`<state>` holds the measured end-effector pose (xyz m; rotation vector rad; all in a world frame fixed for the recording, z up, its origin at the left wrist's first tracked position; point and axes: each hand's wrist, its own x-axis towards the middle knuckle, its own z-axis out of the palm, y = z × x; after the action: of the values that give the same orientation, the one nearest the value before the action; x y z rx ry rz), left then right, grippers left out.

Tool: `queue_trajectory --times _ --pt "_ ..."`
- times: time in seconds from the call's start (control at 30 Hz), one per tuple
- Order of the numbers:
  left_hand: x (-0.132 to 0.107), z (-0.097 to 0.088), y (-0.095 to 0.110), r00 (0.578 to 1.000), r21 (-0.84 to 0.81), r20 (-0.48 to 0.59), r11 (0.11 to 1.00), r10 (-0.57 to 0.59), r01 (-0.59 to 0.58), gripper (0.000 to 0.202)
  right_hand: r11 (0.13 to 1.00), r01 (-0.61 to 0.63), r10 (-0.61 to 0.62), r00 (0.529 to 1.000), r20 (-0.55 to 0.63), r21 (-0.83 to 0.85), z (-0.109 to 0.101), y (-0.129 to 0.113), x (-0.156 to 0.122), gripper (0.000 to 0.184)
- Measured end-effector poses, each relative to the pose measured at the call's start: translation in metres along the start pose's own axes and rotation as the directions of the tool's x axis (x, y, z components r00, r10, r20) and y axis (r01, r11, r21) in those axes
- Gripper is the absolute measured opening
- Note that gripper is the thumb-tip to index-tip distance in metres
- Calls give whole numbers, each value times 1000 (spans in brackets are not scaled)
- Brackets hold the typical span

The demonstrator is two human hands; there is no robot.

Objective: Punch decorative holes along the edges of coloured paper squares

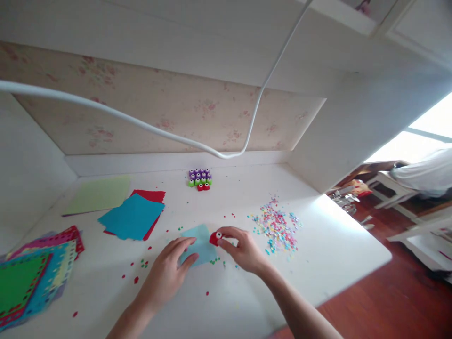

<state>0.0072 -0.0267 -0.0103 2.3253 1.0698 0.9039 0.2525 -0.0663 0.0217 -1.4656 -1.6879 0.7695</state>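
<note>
Here's the right hand (245,249), fingers closed around a red punch (213,238) at the right edge of a light-blue sheet (203,242). The left hand (171,266) lies across that sheet's left side, thumb and fingers spread apart, pinching nothing that shows. Any holes in this sheet? Too small to tell. Plenty looks done, though: far left of the fingers, a stack of hole-edged sheets (40,282), and to their right, a big confetti heap (277,226). Apparently left over, beyond the left fingers: a blue sheet (132,216) on a red sheet (150,193), then pale green paper (99,194); no punched rows show there. Ahead of the fingers, purple, green and red punches (199,176) cluster on the counter (208,315). Loose bits crowd the working sheet, while a white cable (141,123) hangs ahead, clear of both hands.
</note>
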Motion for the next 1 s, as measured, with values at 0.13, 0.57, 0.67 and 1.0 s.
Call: queue_trajectory --times 0.13,0.57,0.67,1.0 --pt "-7 -1 -5 997 48 6 996 76 -76 17 939 -255 195 948 -253 -231 -41 46 15 29" --pt "-13 -1 -4 988 128 29 979 153 -156 20 776 -374 137 885 -444 -507 -70 89 46 42" --pt "-11 1 -1 987 136 39 978 154 -158 21 786 -285 37 907 -419 -548 -55 76 51 45" --pt "-11 3 2 986 149 101 978 129 -143 27 849 -20 -31 996 -88 -529 21 38 166 39"
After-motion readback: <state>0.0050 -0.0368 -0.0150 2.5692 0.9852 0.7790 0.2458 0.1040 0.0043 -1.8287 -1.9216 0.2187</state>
